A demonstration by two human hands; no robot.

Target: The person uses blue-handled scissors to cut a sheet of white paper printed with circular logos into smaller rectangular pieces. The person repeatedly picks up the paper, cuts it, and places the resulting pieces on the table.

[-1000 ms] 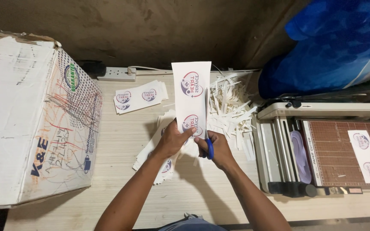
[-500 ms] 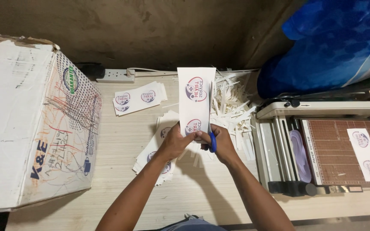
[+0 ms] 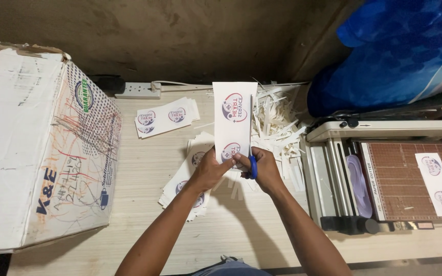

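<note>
Since the earlier frames, little has shifted: the printed strip stands slightly more upright and the two hands sit a touch lower on it; everything else on the bench lies as it did.

Head view, only one available. I note the left hand [image 3: 210, 171] closed around the lower left edge of a tall white printed strip [image 3: 234, 117] bearing two round logos, pinching it upright so the paper stays taut and flat toward the camera. The right hand [image 3: 265, 168] is wrapped around blue-handled scissors [image 3: 252, 166], fingers through the loops, with the blade running up along the strip's right edge; I judge the strip is raised off the table so the blades have free travel beneath and above. How far the blades gape I cannot tell.

Directly under the hands lies a loose stack of cut labels [image 3: 188, 179] on the wooden table [image 3: 144, 240], close enough to drop finished pieces onto. A second, smaller pile of labels [image 3: 164, 116] sits further back, near a white power strip [image 3: 138, 90]. White paper trimmings [image 3: 277, 122] are heaped behind and right of the strip, where offcuts fall clear. A paper cutter [image 3: 384, 179] stands at right, one printed sheet resting on its gridded bed. A worn cardboard box [image 3: 37, 148] occupies the left side. Blue plastic sheeting [image 3: 395, 51] fills the upper right corner.
</note>
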